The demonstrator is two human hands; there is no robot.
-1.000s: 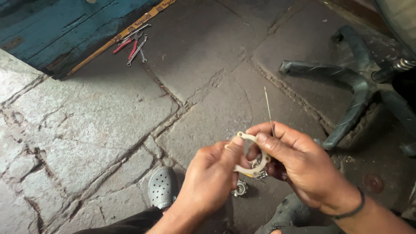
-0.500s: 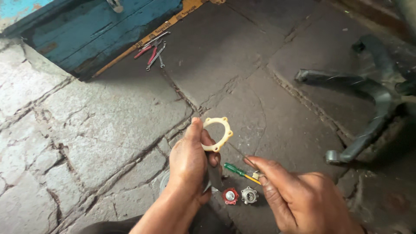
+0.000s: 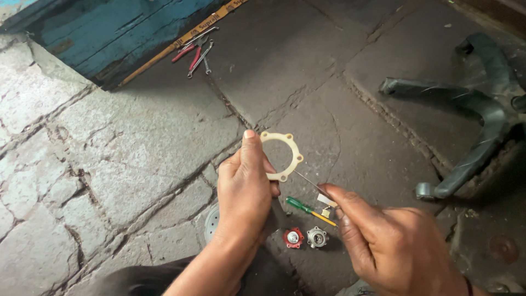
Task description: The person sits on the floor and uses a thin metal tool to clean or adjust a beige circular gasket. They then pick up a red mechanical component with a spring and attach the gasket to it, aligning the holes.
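Stone floor, cracked slabs. Green-handled screwdriver lying flat; a red round part and a grey metal round part just beside it. Red-handled pliers near blue wooden panel. Dark chair base along the floor's right edge.

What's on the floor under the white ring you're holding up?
Through and below the white ring only bare stone floor shows. A green-handled screwdriver and two small round parts lie nearer. The left hand hides whatever lies beneath it.
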